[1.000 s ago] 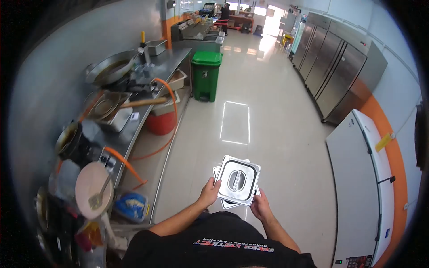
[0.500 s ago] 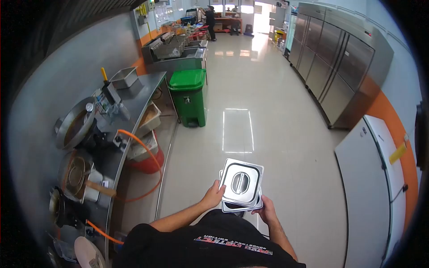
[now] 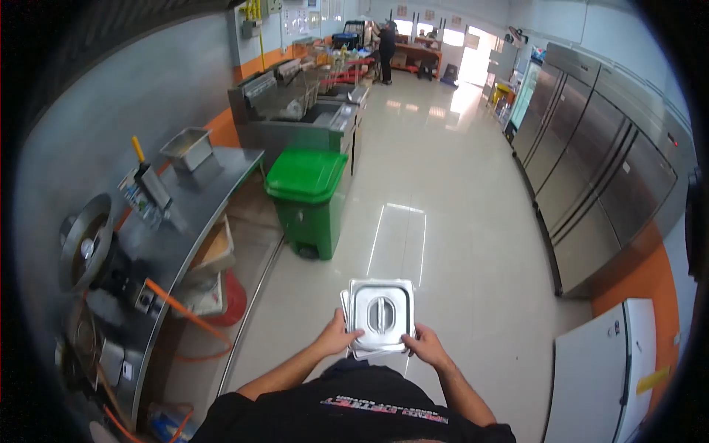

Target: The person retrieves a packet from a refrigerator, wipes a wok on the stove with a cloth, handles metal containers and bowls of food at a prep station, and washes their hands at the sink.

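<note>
Long stainless-steel table (image 3: 225,173): it carried an open rectangular metal pan (image 3: 187,152) near its far end, a yellow-handled metal tool (image 3: 153,184) nearer, and a black burner (image 3: 114,272) beside a wide round metal wok (image 3: 80,255).
Glossy pale tiled floor (image 3: 458,221): it bore a green plastic lidded bin (image 3: 306,210), tall stainless-steel refrigerators (image 3: 591,162) and a white freezer (image 3: 594,376).

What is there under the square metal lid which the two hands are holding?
Under the lid, metal edges stick out at the left and near the bottom. The rest is covered, so what they belong to is unclear.
</note>
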`<action>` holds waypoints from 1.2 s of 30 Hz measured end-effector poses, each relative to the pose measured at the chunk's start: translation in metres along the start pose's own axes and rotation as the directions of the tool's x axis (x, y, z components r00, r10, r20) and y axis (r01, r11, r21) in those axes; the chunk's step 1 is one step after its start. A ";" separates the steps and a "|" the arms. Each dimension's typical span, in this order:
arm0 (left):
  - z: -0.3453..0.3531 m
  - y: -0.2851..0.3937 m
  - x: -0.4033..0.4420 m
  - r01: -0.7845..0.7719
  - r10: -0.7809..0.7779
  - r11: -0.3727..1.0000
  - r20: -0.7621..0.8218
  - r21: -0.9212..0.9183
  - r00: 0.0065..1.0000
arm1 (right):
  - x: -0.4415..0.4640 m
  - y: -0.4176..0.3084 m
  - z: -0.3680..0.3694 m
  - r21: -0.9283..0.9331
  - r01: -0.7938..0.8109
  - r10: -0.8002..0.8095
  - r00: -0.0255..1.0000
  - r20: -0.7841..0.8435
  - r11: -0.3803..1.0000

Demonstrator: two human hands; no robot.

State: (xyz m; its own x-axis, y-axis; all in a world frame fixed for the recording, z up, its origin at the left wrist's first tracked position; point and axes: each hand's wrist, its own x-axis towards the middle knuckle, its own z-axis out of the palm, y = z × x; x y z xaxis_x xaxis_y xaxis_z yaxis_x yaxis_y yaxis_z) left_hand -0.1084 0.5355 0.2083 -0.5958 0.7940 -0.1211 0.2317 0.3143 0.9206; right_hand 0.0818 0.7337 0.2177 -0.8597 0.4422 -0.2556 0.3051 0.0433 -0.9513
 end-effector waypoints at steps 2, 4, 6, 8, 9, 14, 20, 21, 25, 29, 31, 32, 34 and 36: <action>0.001 0.004 0.089 -0.177 0.177 0.984 0.016 0.018 0.984 | 0.066 -0.017 -0.041 0.004 -0.038 0.038 0.999 -0.008 0.999; 0.002 0.023 0.167 -0.005 0.012 0.998 0.119 -0.059 0.993 | 0.109 -0.027 -0.081 0.070 -0.132 0.137 0.988 -0.071 0.989; 0.007 0.051 0.241 -0.007 0.009 1.000 0.218 -0.006 0.976 | 0.147 -0.036 -0.122 0.086 -0.158 0.166 0.980 -0.106 0.984; 0.021 0.074 0.315 -0.075 0.055 0.994 0.233 0.075 0.971 | 0.188 -0.042 -0.166 0.173 -0.183 0.217 0.955 -0.202 0.968; 0.030 0.084 0.353 -0.047 0.032 0.998 0.274 0.048 0.961 | 0.211 -0.038 -0.189 0.158 -0.172 0.208 0.946 -0.249 0.972; 0.087 0.086 0.545 -0.118 0.132 0.991 0.324 -0.064 0.937 | 0.334 -0.034 -0.301 0.181 -0.123 0.180 0.923 -0.341 0.976; 0.087 0.134 0.740 -0.015 0.022 0.999 0.179 -0.036 0.984 | 0.531 -0.076 -0.435 0.197 -0.125 0.162 0.970 -0.183 0.972; 0.082 0.138 0.769 0.015 -0.008 0.998 0.124 -0.055 0.992 | 0.568 -0.082 -0.452 0.194 -0.124 0.156 0.975 -0.161 0.973; 0.061 0.139 0.880 0.039 -0.049 0.969 -0.036 -0.245 0.998 | 0.714 -0.117 -0.508 -0.060 -0.073 0.066 0.992 -0.112 0.996; 0.043 0.134 0.989 0.015 -0.075 0.923 -0.141 -0.384 0.987 | 0.857 -0.163 -0.545 -0.142 -0.013 0.000 0.996 -0.088 0.990; 0.029 0.122 1.062 -0.095 0.010 0.908 -0.205 -0.408 0.979 | 0.935 -0.172 -0.561 -0.106 0.032 -0.044 0.992 -0.114 0.994; 0.027 0.112 1.093 -0.085 0.005 0.912 -0.199 -0.400 0.980 | 0.967 -0.168 -0.572 -0.094 0.027 -0.037 0.993 -0.116 0.995; 0.008 0.131 1.167 0.032 -0.063 0.952 -0.094 -0.303 0.994 | 1.034 -0.171 -0.600 -0.116 0.040 -0.058 0.986 -0.157 0.992; -0.008 0.161 1.234 0.127 -0.134 0.951 -0.005 -0.281 0.991 | 1.091 -0.174 -0.631 -0.125 0.070 -0.094 0.975 -0.201 0.990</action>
State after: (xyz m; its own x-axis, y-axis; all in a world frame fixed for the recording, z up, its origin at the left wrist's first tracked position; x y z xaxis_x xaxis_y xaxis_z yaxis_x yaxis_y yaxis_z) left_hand -0.8125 1.5613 0.2105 -0.6251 0.7422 -0.2418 -0.0716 0.2540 0.9646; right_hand -0.6506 1.7740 0.2131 -0.7848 0.6071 -0.1250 0.2933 0.1861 -0.9377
